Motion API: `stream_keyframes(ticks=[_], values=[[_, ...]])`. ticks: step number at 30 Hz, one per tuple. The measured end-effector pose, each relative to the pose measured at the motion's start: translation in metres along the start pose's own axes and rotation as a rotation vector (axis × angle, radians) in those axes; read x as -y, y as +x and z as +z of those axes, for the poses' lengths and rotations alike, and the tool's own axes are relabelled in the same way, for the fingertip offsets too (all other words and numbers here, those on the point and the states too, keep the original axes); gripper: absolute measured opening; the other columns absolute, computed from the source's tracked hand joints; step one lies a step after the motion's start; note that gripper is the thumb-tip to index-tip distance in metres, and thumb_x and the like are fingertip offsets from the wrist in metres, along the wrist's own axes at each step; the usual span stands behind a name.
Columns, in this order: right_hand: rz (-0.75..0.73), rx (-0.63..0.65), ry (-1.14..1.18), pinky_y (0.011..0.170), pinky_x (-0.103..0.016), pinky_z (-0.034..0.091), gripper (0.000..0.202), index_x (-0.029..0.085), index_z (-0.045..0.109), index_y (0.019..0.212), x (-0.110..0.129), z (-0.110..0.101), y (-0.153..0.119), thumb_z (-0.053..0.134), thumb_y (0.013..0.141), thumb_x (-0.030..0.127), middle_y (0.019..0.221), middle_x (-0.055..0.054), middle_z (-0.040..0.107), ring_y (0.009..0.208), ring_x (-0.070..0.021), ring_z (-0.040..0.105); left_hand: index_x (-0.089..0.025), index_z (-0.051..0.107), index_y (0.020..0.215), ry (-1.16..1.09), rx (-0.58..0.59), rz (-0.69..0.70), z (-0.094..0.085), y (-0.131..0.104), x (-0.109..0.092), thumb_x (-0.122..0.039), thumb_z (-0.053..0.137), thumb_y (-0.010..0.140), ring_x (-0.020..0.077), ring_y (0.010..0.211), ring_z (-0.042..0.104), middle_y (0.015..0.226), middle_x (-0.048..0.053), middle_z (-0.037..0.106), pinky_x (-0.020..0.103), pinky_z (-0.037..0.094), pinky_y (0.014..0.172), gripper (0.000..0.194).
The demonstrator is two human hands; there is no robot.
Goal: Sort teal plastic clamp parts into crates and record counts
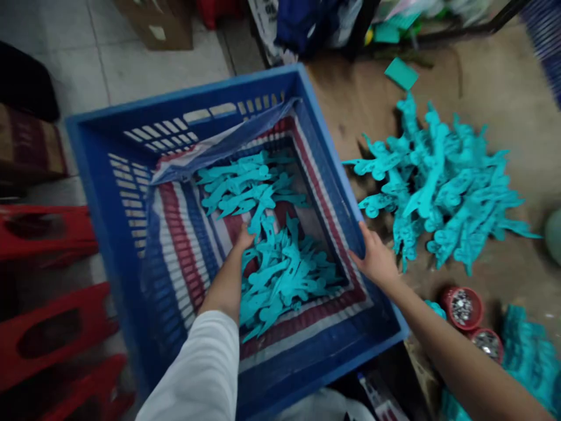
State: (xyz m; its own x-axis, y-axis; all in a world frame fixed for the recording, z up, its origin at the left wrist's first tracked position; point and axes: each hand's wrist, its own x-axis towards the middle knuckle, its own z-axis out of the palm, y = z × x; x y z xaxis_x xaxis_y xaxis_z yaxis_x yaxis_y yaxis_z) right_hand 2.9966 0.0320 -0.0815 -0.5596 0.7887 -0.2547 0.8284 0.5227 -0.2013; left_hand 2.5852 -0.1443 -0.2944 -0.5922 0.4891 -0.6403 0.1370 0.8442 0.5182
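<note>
A blue plastic crate [326,137] lined with striped red, white and blue sheeting [184,234] stands tilted in front of me. Inside lie two heaps of long, jagged turquoise plastic pieces [284,275]; their exact kind is unclear. My left hand [246,237] reaches down between the heaps and touches the pieces, its fingers mostly hidden and blurred. At the crate's right side my right hand [372,254] is closed over the rim, thumb on the inner side. Just beyond that rim a larger turquoise pile [442,181] rests on the brown work surface [350,99].
Red bowls [462,307] of small shiny metal parts sit at the lower right, beside stacked turquoise pieces [526,356]. Red plastic stools [48,327] stand on the left. A cardboard box [162,23] is on the tiled floor, and dark bags [307,26] lie at the top.
</note>
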Motion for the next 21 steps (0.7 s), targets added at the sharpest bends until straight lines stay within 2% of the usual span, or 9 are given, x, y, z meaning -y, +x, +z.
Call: stream_keyframes(ticks=[3,6,9,11,14,17,19,21], values=[[-0.014,-0.031,-0.005,0.076,-0.043,0.060,0.090,0.022,0.024,0.172,0.001,0.001,0.002,0.064,0.096,0.047,0.131,-0.019,0.062,0.094,-0.0326,0.070,-0.008,0.057,0.125,-0.046,0.016,-0.068,0.007,0.010,-0.003,-0.007,0.077,0.072,0.0261,0.114,0.064,0.108,0.011,0.074,0.038,0.049,0.104,0.057],[-0.013,-0.036,0.003,0.075,-0.042,0.059,0.096,0.025,0.021,0.173,0.001,0.002,0.002,0.068,0.094,0.053,0.128,-0.017,0.062,0.092,-0.0322,0.070,-0.013,0.061,0.118,-0.079,0.058,-0.103,0.017,0.014,-0.002,-0.016,0.083,0.067,0.0257,0.113,0.064,0.099,0.005,0.074,0.035,0.050,0.101,0.055],[-0.001,0.004,0.022,0.076,-0.041,0.058,0.098,0.027,0.022,0.172,0.003,0.003,0.003,0.071,0.092,0.054,0.127,-0.016,0.061,0.092,-0.0309,0.068,-0.014,0.064,0.104,-0.092,0.080,-0.110,0.020,0.002,-0.010,-0.021,0.085,0.065,0.0285,0.116,0.063,0.095,0.006,0.073,0.036,0.051,0.100,0.045],[0.004,0.026,0.037,0.079,-0.040,0.057,0.095,0.026,0.025,0.172,0.006,0.004,0.005,0.071,0.093,0.052,0.125,-0.016,0.061,0.092,-0.0296,0.066,-0.014,0.065,0.097,-0.112,0.099,-0.096,0.014,-0.018,-0.024,-0.025,0.085,0.066,0.0300,0.116,0.064,0.095,0.008,0.073,0.036,0.052,0.099,0.038],[-0.022,-0.013,0.059,0.093,-0.046,0.055,0.088,0.024,0.031,0.170,0.009,0.005,0.009,0.069,0.095,0.051,0.128,-0.019,0.061,0.107,-0.0328,0.062,-0.014,0.067,0.107,-0.190,0.155,-0.058,-0.003,-0.070,-0.048,-0.043,0.082,0.075,0.0284,0.109,0.068,0.102,0.010,0.075,0.036,0.057,0.091,0.045],[-0.065,-0.125,0.114,0.111,-0.060,0.044,0.077,0.019,0.041,0.165,0.007,0.002,0.014,0.063,0.099,0.053,0.146,-0.022,0.053,0.134,-0.0402,0.048,-0.018,0.060,0.128,-0.313,0.214,-0.015,-0.028,-0.148,-0.065,-0.073,0.069,0.081,0.0255,0.097,0.073,0.114,0.011,0.075,0.038,0.062,0.081,0.073],[-0.111,-0.151,0.214,0.120,-0.065,0.033,0.068,0.013,0.053,0.156,0.011,-0.001,0.014,0.056,0.102,0.054,0.155,-0.024,0.048,0.146,-0.0421,0.037,-0.022,0.059,0.130,-0.535,0.286,0.005,-0.047,-0.207,-0.071,-0.085,0.073,0.071,0.0259,0.093,0.075,0.114,0.011,0.075,0.042,0.063,0.082,0.087],[-0.115,-0.180,0.388,0.125,-0.067,0.025,0.068,0.008,0.063,0.143,0.030,-0.006,0.006,0.047,0.103,0.061,0.159,-0.026,0.045,0.154,-0.0423,0.029,-0.026,0.060,0.132,-0.765,0.366,-0.009,-0.059,-0.263,-0.076,-0.086,0.083,0.059,0.0270,0.088,0.076,0.104,0.009,0.077,0.045,0.064,0.081,0.097]])
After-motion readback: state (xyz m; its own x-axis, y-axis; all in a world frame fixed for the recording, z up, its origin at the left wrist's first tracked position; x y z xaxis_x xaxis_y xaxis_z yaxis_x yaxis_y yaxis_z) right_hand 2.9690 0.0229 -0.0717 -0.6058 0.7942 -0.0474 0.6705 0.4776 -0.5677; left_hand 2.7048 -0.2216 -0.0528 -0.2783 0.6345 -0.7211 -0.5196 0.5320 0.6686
